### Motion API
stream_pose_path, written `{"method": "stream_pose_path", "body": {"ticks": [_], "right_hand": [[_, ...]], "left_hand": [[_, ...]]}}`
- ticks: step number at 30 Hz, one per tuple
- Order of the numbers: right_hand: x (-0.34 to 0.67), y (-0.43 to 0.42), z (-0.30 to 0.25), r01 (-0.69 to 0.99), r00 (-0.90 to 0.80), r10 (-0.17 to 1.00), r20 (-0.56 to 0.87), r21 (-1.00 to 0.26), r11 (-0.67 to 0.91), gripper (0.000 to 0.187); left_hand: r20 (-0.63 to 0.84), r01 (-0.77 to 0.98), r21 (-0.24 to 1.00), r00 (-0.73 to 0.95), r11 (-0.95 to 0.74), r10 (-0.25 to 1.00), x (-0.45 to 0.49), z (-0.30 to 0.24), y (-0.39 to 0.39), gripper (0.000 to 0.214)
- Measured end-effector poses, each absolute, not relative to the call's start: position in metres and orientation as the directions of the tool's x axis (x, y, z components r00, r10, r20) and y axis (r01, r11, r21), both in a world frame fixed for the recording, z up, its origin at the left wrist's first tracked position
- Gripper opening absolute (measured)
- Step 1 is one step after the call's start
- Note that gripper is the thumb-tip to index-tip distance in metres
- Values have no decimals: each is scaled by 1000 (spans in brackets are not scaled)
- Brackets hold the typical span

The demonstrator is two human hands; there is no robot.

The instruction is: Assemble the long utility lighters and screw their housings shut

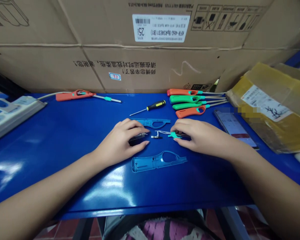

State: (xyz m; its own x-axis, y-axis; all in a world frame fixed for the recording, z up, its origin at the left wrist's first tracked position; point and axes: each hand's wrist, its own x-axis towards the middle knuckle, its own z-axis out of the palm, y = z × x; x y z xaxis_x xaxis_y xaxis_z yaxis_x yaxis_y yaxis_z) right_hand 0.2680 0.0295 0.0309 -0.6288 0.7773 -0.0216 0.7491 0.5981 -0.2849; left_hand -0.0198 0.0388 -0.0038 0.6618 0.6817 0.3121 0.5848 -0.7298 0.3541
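Observation:
My left hand [125, 138] is closed around a small clear plastic fuel tank [139, 136], mostly covered by the fingers. My right hand [196, 135] pinches a green trigger piece [174, 135]; whatever lies under the palm is hidden. Thin white wires [162, 132] run from near that trigger to a small black-and-white igniter part [156, 137] between the hands. Nearer me, one blue lighter casing half [142, 163] lies with its hollow inside facing up. The other blue casing half [157, 124] lies just beyond my fingers, partly behind the left hand.
A screwdriver [156, 105] lies farther back. Several red, orange and green lighters [185, 99] sit back right, beside a phone [236, 130] and a taped parcel [272, 106]. An orange lighter [72, 95] and a power strip [12, 111] are left. A large carton [115, 53] walls the back.

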Motion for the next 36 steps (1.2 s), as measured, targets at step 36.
{"method": "stream_pose_path", "body": {"ticks": [36], "right_hand": [[255,14,11,702,-491,851,185,-495,512,16]], "left_hand": [[305,612,376,627,-696,717,13,-3,9,9]]}}
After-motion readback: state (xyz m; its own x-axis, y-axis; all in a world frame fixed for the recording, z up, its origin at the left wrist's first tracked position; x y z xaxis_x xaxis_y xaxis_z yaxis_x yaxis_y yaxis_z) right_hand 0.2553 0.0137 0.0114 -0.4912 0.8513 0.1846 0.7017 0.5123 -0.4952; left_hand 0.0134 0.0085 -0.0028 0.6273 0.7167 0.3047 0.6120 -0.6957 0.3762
